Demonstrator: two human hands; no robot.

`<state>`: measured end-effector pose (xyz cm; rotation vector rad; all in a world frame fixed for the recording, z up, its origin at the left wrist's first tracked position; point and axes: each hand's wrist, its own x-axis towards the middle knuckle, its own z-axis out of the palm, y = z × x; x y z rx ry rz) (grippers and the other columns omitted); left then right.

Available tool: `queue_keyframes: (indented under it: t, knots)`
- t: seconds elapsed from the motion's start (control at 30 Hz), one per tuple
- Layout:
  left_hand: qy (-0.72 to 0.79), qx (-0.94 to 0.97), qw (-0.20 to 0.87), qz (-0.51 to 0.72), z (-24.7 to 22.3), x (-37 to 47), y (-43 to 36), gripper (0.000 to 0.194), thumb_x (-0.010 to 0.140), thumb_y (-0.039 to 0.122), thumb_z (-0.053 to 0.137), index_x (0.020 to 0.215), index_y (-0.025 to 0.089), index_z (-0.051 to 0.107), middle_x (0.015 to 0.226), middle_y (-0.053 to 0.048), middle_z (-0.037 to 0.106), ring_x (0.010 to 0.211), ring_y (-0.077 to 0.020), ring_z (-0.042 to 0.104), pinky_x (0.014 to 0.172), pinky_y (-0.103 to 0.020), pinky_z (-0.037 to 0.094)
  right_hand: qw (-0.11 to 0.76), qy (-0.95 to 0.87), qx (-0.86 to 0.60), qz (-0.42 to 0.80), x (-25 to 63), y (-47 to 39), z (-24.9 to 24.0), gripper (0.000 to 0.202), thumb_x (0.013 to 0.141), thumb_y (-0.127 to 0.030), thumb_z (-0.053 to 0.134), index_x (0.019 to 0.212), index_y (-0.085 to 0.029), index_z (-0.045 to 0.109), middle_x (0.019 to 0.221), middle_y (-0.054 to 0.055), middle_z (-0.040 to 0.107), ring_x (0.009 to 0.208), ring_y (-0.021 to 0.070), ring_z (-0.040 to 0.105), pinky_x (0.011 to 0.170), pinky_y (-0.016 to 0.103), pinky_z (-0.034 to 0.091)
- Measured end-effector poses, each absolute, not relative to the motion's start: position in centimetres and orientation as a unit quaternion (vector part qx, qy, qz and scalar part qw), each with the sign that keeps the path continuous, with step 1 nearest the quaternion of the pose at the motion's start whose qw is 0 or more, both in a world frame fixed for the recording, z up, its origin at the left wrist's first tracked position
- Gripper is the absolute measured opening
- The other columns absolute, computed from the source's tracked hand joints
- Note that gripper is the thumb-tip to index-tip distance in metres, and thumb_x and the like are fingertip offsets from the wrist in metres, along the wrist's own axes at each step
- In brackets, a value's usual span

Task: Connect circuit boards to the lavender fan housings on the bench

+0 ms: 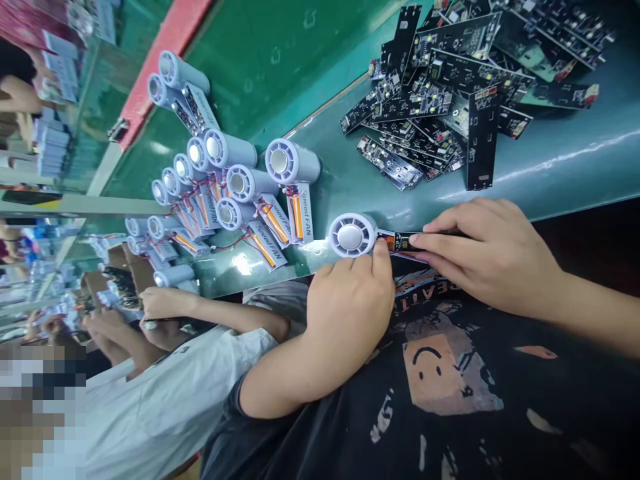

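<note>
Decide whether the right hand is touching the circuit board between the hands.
Touching: the head view shows the right hand pinching the circuit board at one end.

A red rail (184, 23) with a small metal latch (119, 130) at one end serves as the room's clearest line. Along its near side runs a glossy green surface (280, 60); farther from the rail, past a thin seam, lies a smooth teal worktop (565, 160) with a curved front edge. Across the rail stretches another green surface (107, 73). Beyond the latch end, a pale grey bar (100, 203) crosses. White glare (245, 263) marks the tabletop well away from the rail.
</note>
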<state>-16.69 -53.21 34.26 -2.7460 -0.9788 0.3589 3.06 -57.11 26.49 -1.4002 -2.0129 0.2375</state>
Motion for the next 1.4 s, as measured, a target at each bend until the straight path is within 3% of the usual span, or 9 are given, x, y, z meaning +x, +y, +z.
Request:
queue_keyframes:
  t: [0.23,0.37,0.53,0.63,0.7,0.77,0.97,1.4]
  knots:
    - [-0.323,-0.921,0.083,0.199,34.6,-15.3,-52.8,0.039,0.1,0.024,0.048,0.125,0.002,0.067,0.071,-0.011,0.072,0.058,-0.0234,0.07,0.051,-0.032,0.05,0.312,-0.776,-0.543,0.072,2.8,-57.2,27.1,0.018,0.1,-0.028,0.06,0.109,-0.024,0.075,0.098,0.005,0.073,0.085,0.0234,0.059,0.072,0.039,0.035]
    - [-0.33,-0.911,0.069,0.238,35.0,-15.3,-52.7,0.038,0.098,0.019,0.048,0.129,0.004,0.065,0.07,-0.009,0.072,0.06,-0.0235,0.07,0.053,-0.032,0.051,0.307,-0.783,-0.536,0.067,2.3,-57.1,27.6,0.018,0.1,-0.027,0.059,0.101,-0.021,0.076,0.096,0.007,0.072,0.083,0.0237,0.059,0.071,0.039,0.035]
    - [-0.344,-0.925,-0.008,0.162,36.8,-17.2,-52.6,0.039,0.101,0.028,0.051,0.133,0.011,0.063,0.083,-0.009,0.075,0.065,-0.0222,0.07,0.057,-0.033,0.052,0.28,-0.784,-0.549,0.074,1.8,-57.0,28.2,0.024,0.102,-0.025,0.053,0.095,-0.022,0.076,0.095,0.008,0.07,0.083,0.0235,0.058,0.07,0.038,0.036]
    - [-0.347,-0.936,-0.026,0.049,36.4,-18.4,-51.5,0.038,0.098,0.028,0.058,0.135,0.02,0.061,0.113,-0.013,0.074,0.1,-0.0277,0.071,0.083,-0.041,0.057,0.269,-0.789,-0.548,0.068,1.8,-57.0,28.5,0.025,0.102,-0.025,0.053,0.096,-0.022,0.076,0.092,0.008,0.069,0.08,0.0231,0.058,0.069,0.038,0.036]
    - [-0.335,-0.942,-0.032,0.008,35.0,-18.9,-50.2,0.04,0.094,0.023,0.062,0.135,0.026,0.061,0.138,-0.013,0.065,0.131,-0.0336,0.057,0.104,-0.051,0.049,0.27,-0.794,-0.541,0.061,1.9,-57.0,28.6,0.021,0.101,-0.024,0.056,0.098,-0.02,0.076,0.091,0.008,0.07,0.08,0.0229,0.058,0.068,0.038,0.037]
    - [-0.308,-0.949,-0.071,-0.003,33.3,-19.0,-49.0,0.038,0.094,0.019,0.061,0.131,0.027,0.062,0.147,-0.011,0.059,0.14,-0.0335,0.047,0.112,-0.055,0.042,0.276,-0.798,-0.533,0.056,1.9,-57.0,28.6,0.018,0.1,-0.023,0.058,0.098,-0.018,0.076,0.091,0.008,0.07,0.081,0.0224,0.058,0.069,0.038,0.038]
    - [-0.322,-0.938,-0.123,-0.028,31.3,-18.7,-48.1,0.024,0.095,0.016,0.056,0.116,0.023,0.068,0.136,-0.01,0.065,0.124,-0.0274,0.055,0.112,-0.049,0.042,0.3,-0.802,-0.514,0.047,1.6,-56.7,28.5,0.017,0.099,-0.023,0.059,0.095,-0.016,0.075,0.09,0.009,0.069,0.082,0.0232,0.062,0.07,0.038,0.045]
    - [-0.352,-0.921,-0.151,-0.066,30.9,-19.0,-48.7,0.028,0.095,0.012,0.052,0.118,0.022,0.063,0.135,-0.009,0.064,0.125,-0.0254,0.055,0.112,-0.046,0.04,0.284,-0.8,-0.526,0.05,0.5,-56.1,28.6,0.014,0.097,-0.024,0.063,0.095,-0.017,0.076,0.088,0.009,0.069,0.08,0.0232,0.061,0.072,0.039,0.048]
